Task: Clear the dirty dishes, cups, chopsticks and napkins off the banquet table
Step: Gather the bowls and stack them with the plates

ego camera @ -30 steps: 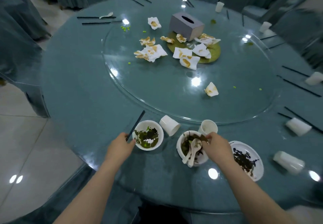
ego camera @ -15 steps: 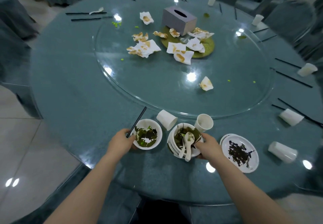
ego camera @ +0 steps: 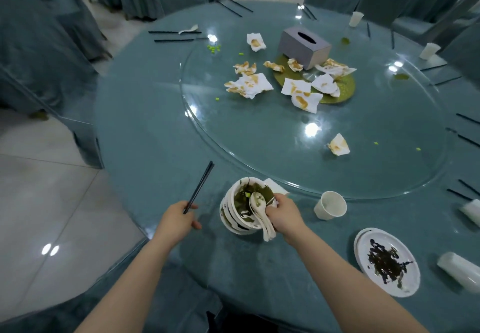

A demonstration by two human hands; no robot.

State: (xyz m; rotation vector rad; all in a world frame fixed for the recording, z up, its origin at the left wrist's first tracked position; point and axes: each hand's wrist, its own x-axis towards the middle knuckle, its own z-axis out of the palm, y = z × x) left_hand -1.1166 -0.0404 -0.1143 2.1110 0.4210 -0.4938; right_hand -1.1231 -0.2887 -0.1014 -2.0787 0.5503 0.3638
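Since the last frame I'd nested the left bowl into the stack of bowls (ego camera: 240, 213); my right hand (ego camera: 283, 217) gripped its rim and white glossy spoons (ego camera: 261, 212). Left hand (ego camera: 176, 222) pinched thin black chopsticks (ego camera: 198, 187) above the teal worktop (ego camera: 145, 135).

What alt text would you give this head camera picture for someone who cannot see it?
A person's right hand holds a stack of dirty bowls with spoons, and the left hand holds black chopsticks, at a round teal banquet table strewn with stained napkins.

Round table (ego camera: 145, 130) bears cups (ego camera: 330, 205), plate (ego camera: 387, 262), napkins (ego camera: 249, 86), chopsticks (ego camera: 174, 36).
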